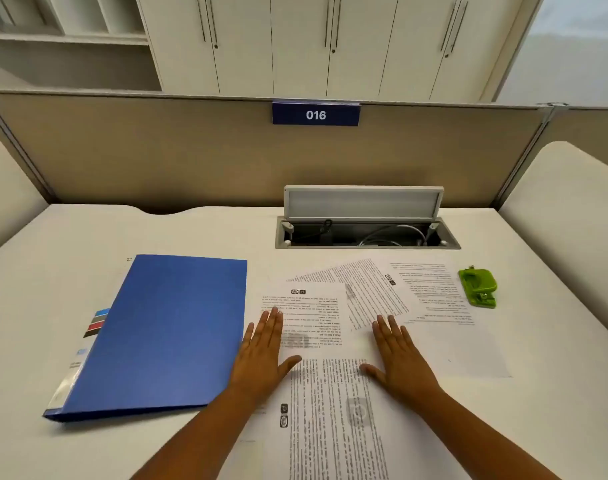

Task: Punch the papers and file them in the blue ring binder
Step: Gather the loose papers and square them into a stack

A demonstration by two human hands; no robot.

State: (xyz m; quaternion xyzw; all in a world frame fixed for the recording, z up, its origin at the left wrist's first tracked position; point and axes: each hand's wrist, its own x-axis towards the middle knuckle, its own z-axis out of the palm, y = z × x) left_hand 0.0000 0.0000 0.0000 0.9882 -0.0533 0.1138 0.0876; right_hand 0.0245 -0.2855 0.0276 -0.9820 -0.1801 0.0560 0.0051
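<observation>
Papers (pixel 365 306) flat under straight fingers (pixel 273 323) of both hands.

A white desk (pixel 191 233) backs onto a beige partition (pixel 157 157). Clipped on the partition's top edge is a blue sign (pixel 315 114) reading 016. Below the sign, an open cable hatch (pixel 365 223) is set into the desk. Behind the partition stand pale cupboards (pixel 295 43), with open shelves (pixel 67 39) left of them.
</observation>
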